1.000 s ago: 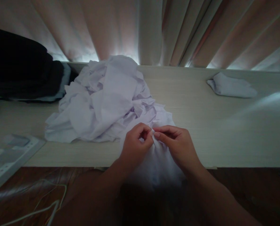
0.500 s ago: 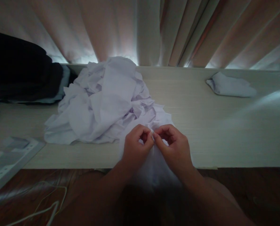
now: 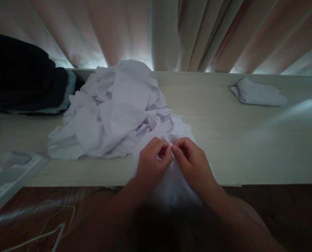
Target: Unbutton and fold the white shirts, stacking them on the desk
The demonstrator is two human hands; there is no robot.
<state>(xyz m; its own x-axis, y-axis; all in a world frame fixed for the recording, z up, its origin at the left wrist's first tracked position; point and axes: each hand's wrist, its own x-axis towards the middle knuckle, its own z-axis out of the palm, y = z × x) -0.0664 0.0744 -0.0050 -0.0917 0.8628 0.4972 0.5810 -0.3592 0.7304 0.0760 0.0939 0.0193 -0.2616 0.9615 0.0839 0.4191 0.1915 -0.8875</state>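
My left hand (image 3: 156, 157) and my right hand (image 3: 190, 159) meet at the near edge of the bench, thumbs and fingertips almost touching. Each pinches a fold of white cloth (image 3: 169, 185), perhaps part of a garment; its kind is not plain. From my fingers the cloth hangs down over the edge toward my lap, where it blurs into shadow. Its far end runs up to a large crumpled heap of white cloth (image 3: 111, 112) lying left of centre. Whether a small fastening sits between my fingertips is hidden.
On the pale bench (image 3: 211, 122), a folded white cloth (image 3: 259, 92) lies at the back right. Dark folded fabric (image 3: 22, 77) is stacked at the far left. A white panel-like object (image 3: 16, 175) rests near the left edge, and a white cable (image 3: 58, 227) lies below. Curtains (image 3: 124, 31) hang behind.
Both hands stay pinched on the white cloth, with only small shifts of the fingers; the right hand's fingers curl slightly closer. The whole view has shifted a little.
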